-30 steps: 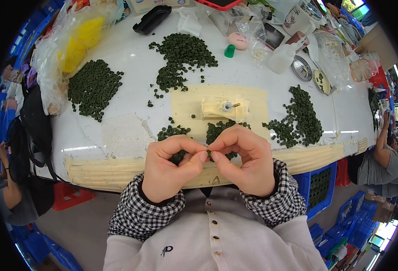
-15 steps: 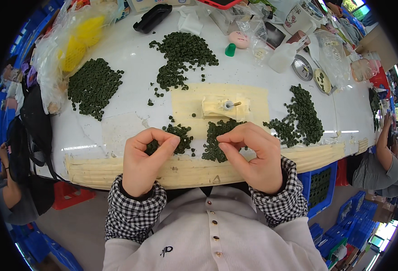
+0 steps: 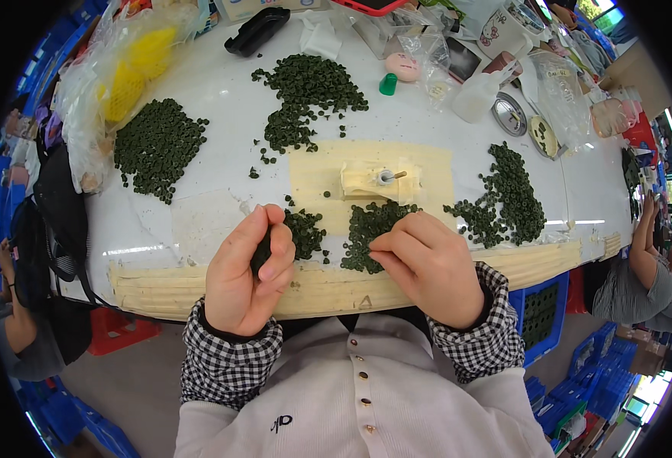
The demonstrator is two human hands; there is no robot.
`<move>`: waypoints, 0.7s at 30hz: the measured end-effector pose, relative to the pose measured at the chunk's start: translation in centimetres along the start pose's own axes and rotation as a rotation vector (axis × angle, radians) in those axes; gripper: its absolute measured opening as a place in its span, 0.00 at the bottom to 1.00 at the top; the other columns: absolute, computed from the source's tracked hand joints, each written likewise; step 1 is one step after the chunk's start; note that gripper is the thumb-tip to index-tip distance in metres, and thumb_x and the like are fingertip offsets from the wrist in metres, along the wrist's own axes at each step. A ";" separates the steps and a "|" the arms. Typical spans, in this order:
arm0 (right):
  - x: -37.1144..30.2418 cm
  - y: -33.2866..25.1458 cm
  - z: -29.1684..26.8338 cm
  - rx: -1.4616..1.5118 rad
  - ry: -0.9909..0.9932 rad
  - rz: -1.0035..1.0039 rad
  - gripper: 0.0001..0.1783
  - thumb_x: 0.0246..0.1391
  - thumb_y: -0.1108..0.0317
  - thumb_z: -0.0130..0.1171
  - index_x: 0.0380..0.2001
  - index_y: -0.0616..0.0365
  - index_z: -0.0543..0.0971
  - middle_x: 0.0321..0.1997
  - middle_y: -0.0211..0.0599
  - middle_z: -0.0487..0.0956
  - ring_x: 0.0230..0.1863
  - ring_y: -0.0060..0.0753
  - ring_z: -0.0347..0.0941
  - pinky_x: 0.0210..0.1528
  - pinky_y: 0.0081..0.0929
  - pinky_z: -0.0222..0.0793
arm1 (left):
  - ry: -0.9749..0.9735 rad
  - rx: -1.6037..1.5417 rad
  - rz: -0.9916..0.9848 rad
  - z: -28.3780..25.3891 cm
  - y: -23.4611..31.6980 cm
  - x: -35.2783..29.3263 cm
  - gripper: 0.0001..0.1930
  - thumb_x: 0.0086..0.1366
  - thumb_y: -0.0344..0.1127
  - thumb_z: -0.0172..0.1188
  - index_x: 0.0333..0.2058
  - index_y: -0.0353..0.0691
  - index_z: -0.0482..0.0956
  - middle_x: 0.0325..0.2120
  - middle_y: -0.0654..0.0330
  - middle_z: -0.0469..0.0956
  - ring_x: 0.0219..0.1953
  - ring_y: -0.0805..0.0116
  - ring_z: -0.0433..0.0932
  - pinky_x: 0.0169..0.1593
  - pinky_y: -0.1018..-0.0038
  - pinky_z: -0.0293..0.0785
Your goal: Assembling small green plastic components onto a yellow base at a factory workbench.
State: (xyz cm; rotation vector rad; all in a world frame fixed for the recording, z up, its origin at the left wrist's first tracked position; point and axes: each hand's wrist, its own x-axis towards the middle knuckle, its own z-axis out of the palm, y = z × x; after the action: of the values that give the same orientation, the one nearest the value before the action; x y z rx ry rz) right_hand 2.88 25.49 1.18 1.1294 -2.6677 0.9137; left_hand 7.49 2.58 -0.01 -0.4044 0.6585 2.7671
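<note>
My left hand (image 3: 246, 273) is held on edge, its fingers curled inward. Any item inside its grip is hidden. Just beside it lies a small pile of dark green ring-like parts (image 3: 303, 233). My right hand (image 3: 437, 269) is palm down with thumb and fingertips drawn together. Those fingertips touch the edge of another pile of dark green parts (image 3: 366, 237), and whatever they pinch is too small to make out. Beyond the hands, a block wrapped in cream tape (image 3: 359, 180) carries a metal pin (image 3: 394, 177) pointing right.
Larger heaps of the same parts lie at left (image 3: 160, 149), far middle (image 3: 313, 88) and right (image 3: 515, 195). Plastic bags (image 3: 84, 114), a black tray (image 3: 257, 32), a green cap (image 3: 388, 84) and a round tin (image 3: 510, 114) line the far side. Tape covers the table's front edge (image 3: 176, 291).
My left hand has rolled from a thumb-and-finger pinch onto its edge, fingers curling up. The right hand has turned palm down, its fingertips lowered to the pile's edge.
</note>
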 end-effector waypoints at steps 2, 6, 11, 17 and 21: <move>0.3 -0.2 0.6 -0.004 -0.004 -0.046 0.07 0.39 0.74 0.64 0.25 0.58 0.76 0.24 0.32 0.70 0.28 0.33 0.69 0.28 0.27 0.68 | -0.042 0.039 0.011 0.0 -0.3 -0.1 0.14 0.71 0.41 0.40 0.39 0.39 0.72 0.20 0.67 0.66 0.18 0.81 0.59 0.18 0.85 0.52; 0.6 -0.1 1.6 -0.054 -0.044 -0.114 0.08 0.37 0.74 0.64 0.24 0.57 0.76 0.24 0.31 0.69 0.27 0.32 0.68 0.28 0.26 0.67 | -0.032 0.129 -0.032 0.5 -0.5 -0.1 0.13 0.72 0.42 0.38 0.37 0.43 0.69 0.21 0.70 0.60 0.18 0.83 0.55 0.18 0.87 0.51; 1.0 -0.5 1.8 -0.126 -0.082 -0.119 0.08 0.38 0.73 0.63 0.23 0.57 0.74 0.24 0.32 0.67 0.28 0.33 0.67 0.28 0.27 0.66 | 0.056 0.112 0.000 1.0 -1.0 -0.2 0.13 0.71 0.38 0.40 0.44 0.36 0.69 0.25 0.68 0.60 0.22 0.81 0.57 0.23 0.86 0.54; 0.9 -1.2 1.9 -0.169 -0.105 -0.006 0.09 0.38 0.73 0.62 0.25 0.58 0.72 0.26 0.34 0.67 0.30 0.35 0.67 0.29 0.29 0.66 | 0.023 0.194 0.032 1.8 -1.3 0.0 0.20 0.69 0.33 0.44 0.55 0.27 0.63 0.28 0.65 0.64 0.29 0.78 0.60 0.29 0.85 0.59; 0.8 -1.3 2.2 -0.222 -0.120 -0.019 0.08 0.41 0.70 0.58 0.24 0.59 0.70 0.26 0.35 0.65 0.31 0.32 0.66 0.29 0.26 0.66 | -0.005 0.207 0.044 1.5 -1.5 0.0 0.15 0.68 0.31 0.46 0.50 0.30 0.68 0.28 0.65 0.68 0.27 0.80 0.61 0.27 0.85 0.58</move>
State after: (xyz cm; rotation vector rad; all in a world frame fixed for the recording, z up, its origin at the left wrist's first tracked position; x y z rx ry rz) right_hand 3.44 23.08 0.27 1.1898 -2.7612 0.5447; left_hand 7.65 4.60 0.70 -0.3425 0.9524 2.7031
